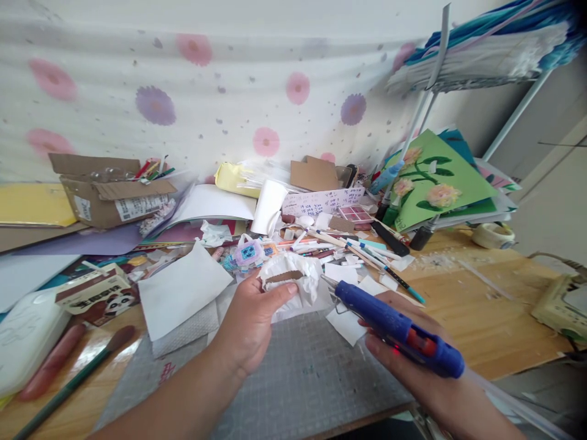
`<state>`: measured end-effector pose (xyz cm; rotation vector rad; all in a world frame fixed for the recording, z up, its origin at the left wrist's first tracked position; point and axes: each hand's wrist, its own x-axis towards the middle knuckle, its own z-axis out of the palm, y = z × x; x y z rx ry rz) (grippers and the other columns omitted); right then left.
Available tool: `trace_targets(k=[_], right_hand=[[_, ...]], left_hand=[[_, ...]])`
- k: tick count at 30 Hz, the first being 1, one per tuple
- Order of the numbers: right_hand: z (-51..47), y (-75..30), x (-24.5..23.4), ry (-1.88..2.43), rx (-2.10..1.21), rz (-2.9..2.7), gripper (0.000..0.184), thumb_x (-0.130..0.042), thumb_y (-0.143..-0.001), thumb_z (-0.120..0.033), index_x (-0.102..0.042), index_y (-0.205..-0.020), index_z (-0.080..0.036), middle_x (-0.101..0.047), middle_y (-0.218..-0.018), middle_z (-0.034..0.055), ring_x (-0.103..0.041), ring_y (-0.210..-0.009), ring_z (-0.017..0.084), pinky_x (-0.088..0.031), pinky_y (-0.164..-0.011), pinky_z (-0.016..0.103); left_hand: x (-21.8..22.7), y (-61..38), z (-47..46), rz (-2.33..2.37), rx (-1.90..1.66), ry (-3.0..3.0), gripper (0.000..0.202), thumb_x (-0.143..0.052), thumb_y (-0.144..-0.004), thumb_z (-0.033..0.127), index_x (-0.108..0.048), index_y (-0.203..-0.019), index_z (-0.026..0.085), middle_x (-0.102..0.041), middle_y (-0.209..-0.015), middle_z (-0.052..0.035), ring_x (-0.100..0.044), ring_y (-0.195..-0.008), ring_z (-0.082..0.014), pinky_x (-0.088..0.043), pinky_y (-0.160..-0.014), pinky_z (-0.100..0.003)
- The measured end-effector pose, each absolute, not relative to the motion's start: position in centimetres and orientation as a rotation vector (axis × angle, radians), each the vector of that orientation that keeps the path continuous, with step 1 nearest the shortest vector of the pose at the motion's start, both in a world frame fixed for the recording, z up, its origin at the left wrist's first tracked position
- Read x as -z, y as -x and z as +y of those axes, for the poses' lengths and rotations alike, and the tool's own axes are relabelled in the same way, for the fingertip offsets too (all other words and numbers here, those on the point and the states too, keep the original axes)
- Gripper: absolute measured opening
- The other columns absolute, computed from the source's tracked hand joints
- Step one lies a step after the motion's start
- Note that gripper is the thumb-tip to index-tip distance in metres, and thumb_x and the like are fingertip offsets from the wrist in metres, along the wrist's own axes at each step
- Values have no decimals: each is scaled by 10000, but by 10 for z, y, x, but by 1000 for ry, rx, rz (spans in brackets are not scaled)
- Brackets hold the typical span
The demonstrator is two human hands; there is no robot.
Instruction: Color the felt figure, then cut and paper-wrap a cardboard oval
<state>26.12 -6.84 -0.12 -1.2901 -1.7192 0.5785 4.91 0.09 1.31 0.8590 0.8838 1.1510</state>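
Between the thumb and fingers of my left hand (250, 315) is a crumpled white paper piece (309, 278) with brown cardboard showing through its middle. My right hand (408, 360) grips a blue glue gun (385, 318), its metal tip pointing left at the paper's right edge. Whether the tip touches the paper I cannot tell. A red light glows on the gun, and a clear glue stick (509, 400) sticks out of its back. Below both hands lies a grey cutting mat (293, 373). Most fingers of my right hand are hidden behind the gun.
White paper sheets (183, 287) lie left of my left hand. Pens and brushes (362, 247) clutter the table behind. A cardboard box (101, 192) stands back left, near a panda-printed carton (98, 293). At right are a tape roll (493, 235) and green flower artwork (440, 177).
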Motion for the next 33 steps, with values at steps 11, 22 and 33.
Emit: trace_targets(k=[11,22,33], right_hand=[[-67,-250,-5,1313,-423,-1853,206,-540,-865,-258,-441,-686,-232,-455,-683,-17,-492,-618,155,-390,-562,293],[-72,-250,8,1252,-412,-1836,49,-567,-847,-188,-555,-834,-234,-573,-867,18,-583,-765,183,-476,-675,309],[-73,-252,16,1283,-267,-1881,108,-564,-812,-184,-532,-727,-242,-560,-690,2,-587,-636,187,-466,-517,291]], left_hand=[[-12,-50,-1,865,-1150,-856,417,-778,-693,201,-678,-1095,164,-764,-929,-65,-715,-871,-225,-477,-954,-386],[-10,-47,1,887,-1181,-770,526,-779,-688,179,-620,-1188,146,-755,-959,-81,-710,-855,-221,-523,-852,-357],[-10,-48,1,842,-1185,-734,561,-779,-688,160,-600,-1219,177,-758,-927,-58,-712,-789,-188,-543,-728,-276]])
